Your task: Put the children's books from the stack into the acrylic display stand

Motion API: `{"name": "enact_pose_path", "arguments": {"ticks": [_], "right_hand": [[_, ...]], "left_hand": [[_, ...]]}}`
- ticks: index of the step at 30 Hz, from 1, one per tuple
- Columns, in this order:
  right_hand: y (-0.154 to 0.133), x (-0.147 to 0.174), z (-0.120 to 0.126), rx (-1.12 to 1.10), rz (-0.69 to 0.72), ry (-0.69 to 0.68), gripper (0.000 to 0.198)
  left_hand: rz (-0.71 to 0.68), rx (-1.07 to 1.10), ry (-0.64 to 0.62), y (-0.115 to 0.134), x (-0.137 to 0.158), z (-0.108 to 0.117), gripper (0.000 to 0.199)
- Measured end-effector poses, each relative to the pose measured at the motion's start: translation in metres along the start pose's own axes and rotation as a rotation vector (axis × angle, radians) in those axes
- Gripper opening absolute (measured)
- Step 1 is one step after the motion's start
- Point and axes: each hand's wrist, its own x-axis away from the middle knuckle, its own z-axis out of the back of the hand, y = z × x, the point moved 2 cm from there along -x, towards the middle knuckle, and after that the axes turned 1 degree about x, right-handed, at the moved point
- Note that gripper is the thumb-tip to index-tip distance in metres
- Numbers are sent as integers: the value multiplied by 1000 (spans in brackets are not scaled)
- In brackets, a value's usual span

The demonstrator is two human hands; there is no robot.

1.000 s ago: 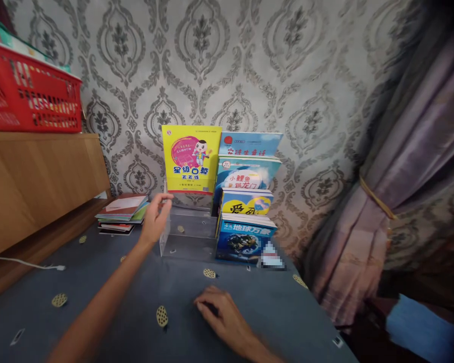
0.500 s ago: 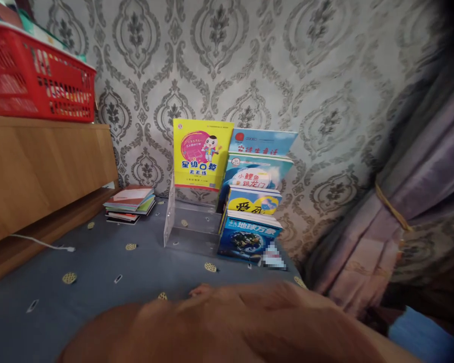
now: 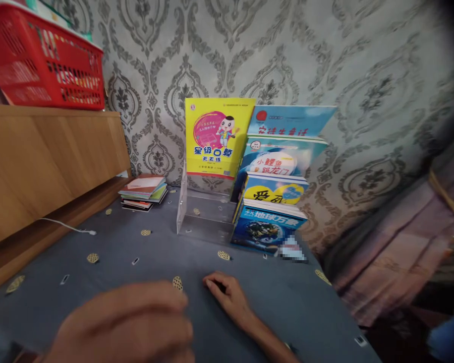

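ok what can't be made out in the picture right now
Head view:
Light-blue rectangular paper book: lower cover hidden by the teal paper book.
Red slotted plastic basket: contents mostly hidden by its wall.
Person's bare left hand: blurred, lower part cut off by bottom edge.
Blue shape, far right: blurred.

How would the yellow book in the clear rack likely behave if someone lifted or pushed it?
The yellow book stands without visible sag, so it's probably stiff enough to lift by its top edge. Most of it rises above the clear rack, so a push near the top might tip it.
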Motion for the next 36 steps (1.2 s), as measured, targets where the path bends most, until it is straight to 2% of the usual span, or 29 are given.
{"name": "enact_pose_path", "arguments": {"ticks": [2,3,4,7,9,11,13,15,18,22,25,30,36], "right_hand": [[3,1,-1,4,2,-9,45],[3,1,-1,7,7,-17,44],[3,1,-1,11,11,-21,43],[3,1,-1,27,24,-38,42],[2,1,-1,37,26,-45,42],[1,1,0,45,24,-45,43],[1,1,0,50,24,-45,43],[2,1,-1,52,24,-49,44],[4,1,0,61,38,-63,45],[7,0,1,71,69,-79,49],[8,1,1,66,72,-81,47],[4,1,1,81,68,-79,43],[1,1,1,117,55,-86,37]], "left_hand": [[24,-70,23,-24,-18,-16,53],[-41,-123,68,-42,-26,-26,45],[28,-186,10,-68,-32,-39,38],[403,-365,-276,-171,-29,-79,31],[679,-444,-384,-239,-12,-94,41],[853,-469,-412,-292,6,-102,55],[898,-459,-420,-327,18,-107,68],[896,-456,-475,-349,22,-113,80],[857,-488,-649,-367,20,-124,83],[854,-593,-853,-376,15,-130,72],[806,-632,-869,-373,17,-126,66],[735,-655,-820,-362,26,-117,51],[673,-702,-843,-331,26,-107,42]]}}
